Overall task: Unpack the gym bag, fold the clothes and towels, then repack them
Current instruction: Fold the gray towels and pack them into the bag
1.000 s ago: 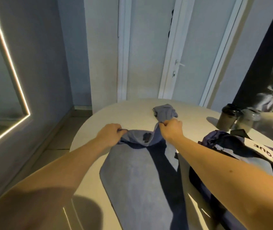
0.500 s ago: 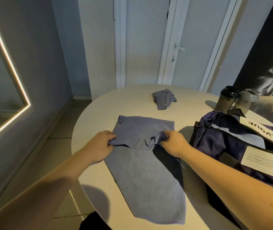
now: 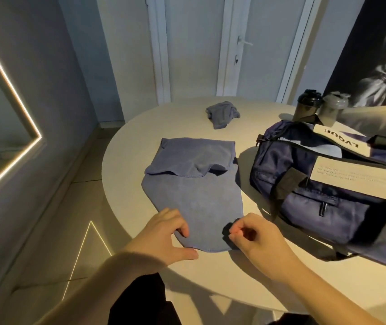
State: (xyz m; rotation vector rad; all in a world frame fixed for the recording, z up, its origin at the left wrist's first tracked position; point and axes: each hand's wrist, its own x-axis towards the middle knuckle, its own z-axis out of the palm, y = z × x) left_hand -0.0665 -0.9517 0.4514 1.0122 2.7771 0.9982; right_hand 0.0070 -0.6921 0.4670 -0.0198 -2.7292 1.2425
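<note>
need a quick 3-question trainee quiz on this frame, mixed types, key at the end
1. Count: how many bottles stand behind the gym bag?
2. True or false: the far end of the towel is folded back over itself.
3. The crumpled cloth lies: A) inside the gym bag; B) on the table beyond the towel; C) on top of the bottles.
Key: 1) two; 2) true; 3) B.
</note>
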